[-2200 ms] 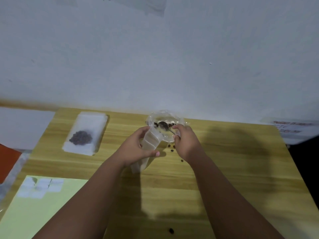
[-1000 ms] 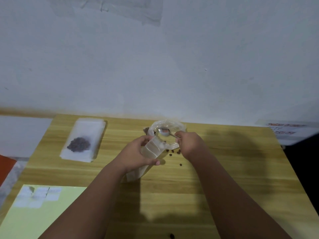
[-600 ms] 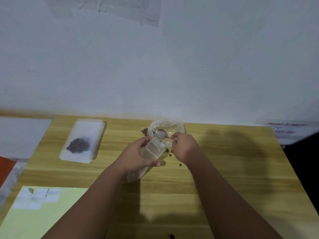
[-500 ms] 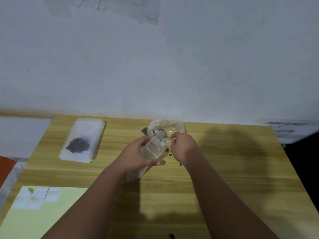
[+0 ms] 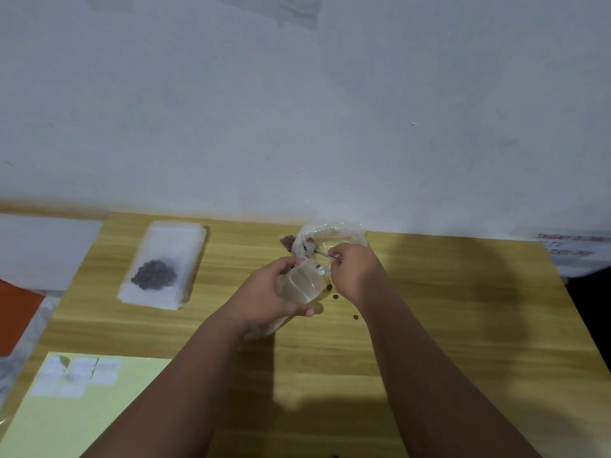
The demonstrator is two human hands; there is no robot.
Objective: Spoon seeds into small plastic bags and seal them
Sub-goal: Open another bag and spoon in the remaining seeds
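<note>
Holding steady matters here: left hand (image 5: 264,292) grips the small bag (image 5: 299,284), right hand (image 5: 353,271) pinches the spoon (image 5: 310,248); tipping low over the mouth probably means fewer spilled seeds (image 5: 335,296).

Both forearms are reaching forward and converging; the left hand (image 5: 264,292) is gripping a small plastic bag (image 5: 301,284), the right hand (image 5: 354,272) is pinching a spoon (image 5: 313,249).

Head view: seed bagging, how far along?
Done: one filled bag lies on the table, left; whether it is sealed cannot be told. In hand: left hand holds a small bag, right hand pinches the spoon at the big seed bag. Left: fill and seal this one; stray seeds lie loose.
</note>
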